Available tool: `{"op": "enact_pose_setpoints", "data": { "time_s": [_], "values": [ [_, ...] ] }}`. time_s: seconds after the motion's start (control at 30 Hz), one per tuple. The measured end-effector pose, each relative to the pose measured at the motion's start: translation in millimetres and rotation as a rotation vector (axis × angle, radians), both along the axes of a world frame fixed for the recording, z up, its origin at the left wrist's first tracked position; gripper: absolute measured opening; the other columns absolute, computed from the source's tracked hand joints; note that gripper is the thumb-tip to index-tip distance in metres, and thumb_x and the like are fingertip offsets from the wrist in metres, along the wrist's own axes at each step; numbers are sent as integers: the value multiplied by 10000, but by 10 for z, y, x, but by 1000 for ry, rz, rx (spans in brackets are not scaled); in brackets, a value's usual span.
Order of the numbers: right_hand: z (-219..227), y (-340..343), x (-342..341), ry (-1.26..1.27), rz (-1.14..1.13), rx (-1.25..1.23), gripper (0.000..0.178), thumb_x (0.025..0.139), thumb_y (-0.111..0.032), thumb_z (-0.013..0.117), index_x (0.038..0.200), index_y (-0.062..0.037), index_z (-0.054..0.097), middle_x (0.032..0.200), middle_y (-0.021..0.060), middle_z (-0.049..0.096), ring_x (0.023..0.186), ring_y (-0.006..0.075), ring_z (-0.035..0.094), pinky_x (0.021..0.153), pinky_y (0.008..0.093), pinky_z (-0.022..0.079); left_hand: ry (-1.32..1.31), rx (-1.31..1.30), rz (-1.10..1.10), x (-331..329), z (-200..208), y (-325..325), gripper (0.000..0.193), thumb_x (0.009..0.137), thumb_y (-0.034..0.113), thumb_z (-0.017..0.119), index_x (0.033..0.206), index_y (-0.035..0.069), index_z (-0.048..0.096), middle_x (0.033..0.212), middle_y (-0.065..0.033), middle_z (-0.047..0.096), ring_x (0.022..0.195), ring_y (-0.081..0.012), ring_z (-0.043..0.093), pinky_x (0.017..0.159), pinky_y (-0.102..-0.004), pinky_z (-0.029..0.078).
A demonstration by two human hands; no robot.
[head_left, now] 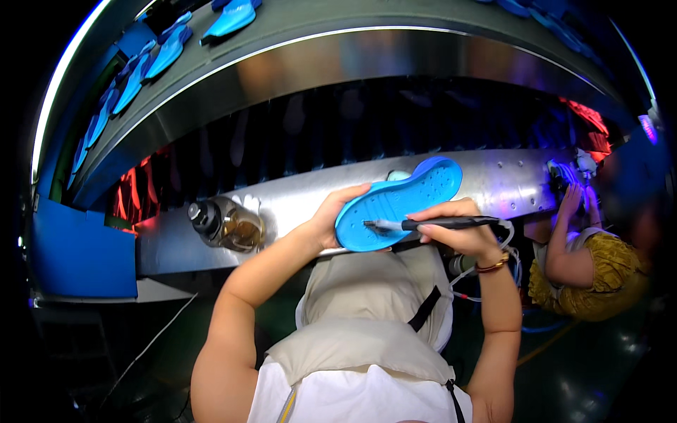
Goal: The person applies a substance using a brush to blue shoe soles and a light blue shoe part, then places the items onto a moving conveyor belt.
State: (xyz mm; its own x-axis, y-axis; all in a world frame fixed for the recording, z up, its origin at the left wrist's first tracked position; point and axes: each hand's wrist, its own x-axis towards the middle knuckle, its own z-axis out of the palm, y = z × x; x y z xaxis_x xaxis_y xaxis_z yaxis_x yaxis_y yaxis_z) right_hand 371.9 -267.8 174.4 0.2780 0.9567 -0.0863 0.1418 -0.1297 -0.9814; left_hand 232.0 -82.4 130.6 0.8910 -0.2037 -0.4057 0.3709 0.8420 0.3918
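Note:
Over the near edge of the metal bench, my left hand grips the left end of a bright blue shoe sole. Its raised rim and a hollow face with small dimples show. My right hand is closed round the black handle of a slim brush, which lies across the sole. The brush's dark tip is at the sole's left part; whether it touches cannot be told. Behind the sole, a pale green rounded thing partly shows on the bench.
A bottle with a black lid stands on the metal bench at left. Beyond is a conveyor carrying blue soles. Red-lit openings flank the dark space beneath. At right, a co-worker in yellow sleeves works close by, near white tubes.

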Motion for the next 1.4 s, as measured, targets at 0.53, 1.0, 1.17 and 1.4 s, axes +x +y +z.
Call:
{"op": "enact_pose_setpoints", "data": {
  "time_s": [0.53, 1.0, 1.17, 1.4],
  "values": [
    [-608, -476, 77, 611, -576, 660, 175, 844, -77, 486, 938, 50, 561, 987, 222, 585, 448, 75, 449, 448, 174, 386, -484, 502, 487, 285, 856, 411, 602, 844, 425, 355, 1247, -23, 343, 1153, -248, 462, 942, -382, 546, 741, -506, 488],
    [-1036, -583, 287, 750, -805, 540, 152, 850, -102, 507, 920, 8, 584, 992, 187, 586, 510, 86, 480, 499, 173, 406, -414, 438, 904, 2066, 1514, 1194, 858, 752, 396, 539, 1360, 47, 45, 1421, -128, 87, 1309, -238, 127, 1053, -359, 104],
    [-1146, -538, 432, 812, -816, 473, 178, 845, -119, 524, 936, 23, 579, 915, 117, 612, 515, 69, 485, 475, 168, 401, -101, 2086, 606, 3226, 1795, 1559, 857, 653, 369, 615, 1362, 198, 164, 1349, -213, 257, 1276, -355, 176, 1019, -485, 123],
    [-1268, -569, 515, 873, -831, 402, 194, 840, -127, 532, 943, 30, 579, 864, 77, 601, 521, 63, 460, 488, 175, 373, 239, 2553, 128, 3690, 1572, 1891, 774, 719, 275, 541, 1366, 262, 116, 1186, -226, 468, 1136, -348, 425, 956, -507, 274]
  ]
}}
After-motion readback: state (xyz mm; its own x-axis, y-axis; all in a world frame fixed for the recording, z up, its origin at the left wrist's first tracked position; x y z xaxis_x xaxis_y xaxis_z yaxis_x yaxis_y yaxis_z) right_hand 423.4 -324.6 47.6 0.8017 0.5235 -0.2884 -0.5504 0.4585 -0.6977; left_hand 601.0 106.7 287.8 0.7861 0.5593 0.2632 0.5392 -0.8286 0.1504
